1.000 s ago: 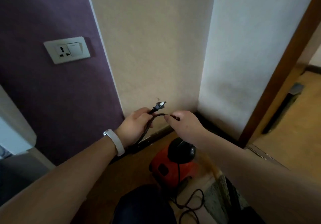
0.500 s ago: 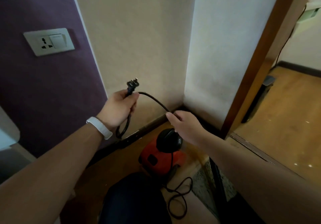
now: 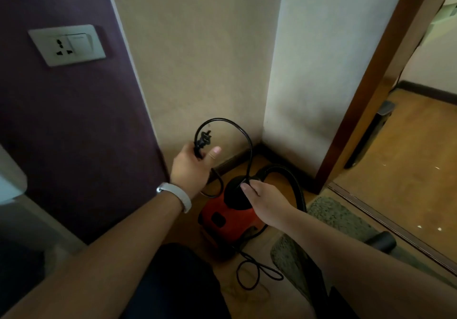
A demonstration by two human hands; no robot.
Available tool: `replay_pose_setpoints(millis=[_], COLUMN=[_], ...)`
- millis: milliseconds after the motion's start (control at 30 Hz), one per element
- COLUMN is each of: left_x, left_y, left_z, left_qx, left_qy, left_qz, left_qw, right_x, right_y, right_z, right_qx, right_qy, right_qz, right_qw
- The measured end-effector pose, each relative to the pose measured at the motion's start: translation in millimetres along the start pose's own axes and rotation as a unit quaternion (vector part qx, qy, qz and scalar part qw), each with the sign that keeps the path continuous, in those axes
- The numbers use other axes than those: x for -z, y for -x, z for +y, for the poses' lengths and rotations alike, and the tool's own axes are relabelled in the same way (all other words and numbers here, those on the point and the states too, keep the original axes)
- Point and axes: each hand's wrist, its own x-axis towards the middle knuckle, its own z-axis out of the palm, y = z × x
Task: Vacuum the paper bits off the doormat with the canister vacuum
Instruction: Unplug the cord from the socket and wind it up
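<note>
A red and black canister vacuum [image 3: 222, 216] sits on the floor in the wall corner. Its black power cord [image 3: 243, 134] arcs up between my hands. My left hand [image 3: 191, 167] grips the cord just below the plug [image 3: 204, 140], prongs pointing up. My right hand [image 3: 263, 198] pinches the cord lower down, right above the vacuum. The black hose [image 3: 295, 186] curves from the vacuum to the right. A grey-green doormat [image 3: 331, 216] lies at the doorway, partly hidden by my right arm. Small white paper bits [image 3: 425, 227] dot the wooden floor beyond the threshold.
A white wall socket with switch [image 3: 68, 45] is on the purple wall, upper left. A wooden door frame [image 3: 371, 83] stands on the right. Slack cord [image 3: 257, 271] loops on the floor by my dark-clothed knee [image 3: 173, 281]. A white object [image 3: 11, 177] juts in at the left edge.
The cord between my hands has risen into a taller loop, and my hands sit closer together. The view has shifted, bringing the hose and doormat into sight.
</note>
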Motion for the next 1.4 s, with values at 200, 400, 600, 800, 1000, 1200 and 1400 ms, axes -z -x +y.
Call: replay_pose_setpoints(millis=[200, 400, 600, 800, 1000, 1200, 1400], left_x=[-50.6, -68.6, -47.2, -44.3, -91.3, -157.3, -195.4], left_y=[22.4, 20.1, -32.9, -60.7, -29.7, -16.6, -17.1], left_z=[24.8, 32.1, 30.7, -28.9, -87.4, -104.6, -119.9], left_qx=[-0.010, -0.001, 0.036, -0.110, -0.094, -0.085, -0.067], left_qy=[0.175, 0.287, 0.288, -0.035, -0.211, -0.235, -0.181], left_qz=[-0.123, -0.219, -0.073, -0.113, -0.343, -0.445, -0.434], left_qw=[0.977, 0.933, 0.954, 0.987, 0.910, 0.860, 0.880], right_x=[4.5, 10.3, -3.0, -40.0, -50.1, -57.3, -56.7], right_y=[-1.9, 2.3, -13.7, -26.4, -44.6, -58.6, -67.4], right_z=[0.4, 8.8, 43.6, 94.1, 119.3, 134.1, 147.2], right_qx=[-0.013, 0.017, -0.036, -0.135, -0.183, -0.210, -0.234], right_qy=[0.051, 0.037, -0.082, -0.117, -0.281, -0.368, -0.394], right_qz=[-0.008, -0.058, -0.095, -0.116, -0.040, -0.049, -0.028], right_qw=[0.999, 0.997, 0.991, 0.977, 0.941, 0.904, 0.888])
